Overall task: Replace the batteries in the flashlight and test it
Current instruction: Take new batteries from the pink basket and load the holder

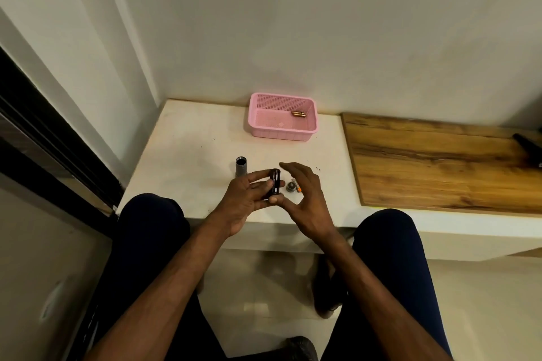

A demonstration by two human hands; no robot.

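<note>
In the head view, a black battery holder (pixel 275 184) is gripped by the left hand (pixel 249 199) above the white surface (pixel 187 155), while the right hand (pixel 305 199) is held open beside it, fingers spread. The grey flashlight body (pixel 241 166) is stood upright just left of the hands (its open end up), and two batteries (pixel 298 114) are seen lying in the pink basket (pixel 281 132) farther back.

the left hand (pixel 245 195) grips a small black battery holder (pixel 275 183) above the white table (pixel 187 149); the right hand (pixel 305 196) is open just beside it. a grey flashlight tube (pixel 241 166) stands near the pink plastic basket (pixel 283 116).
</note>
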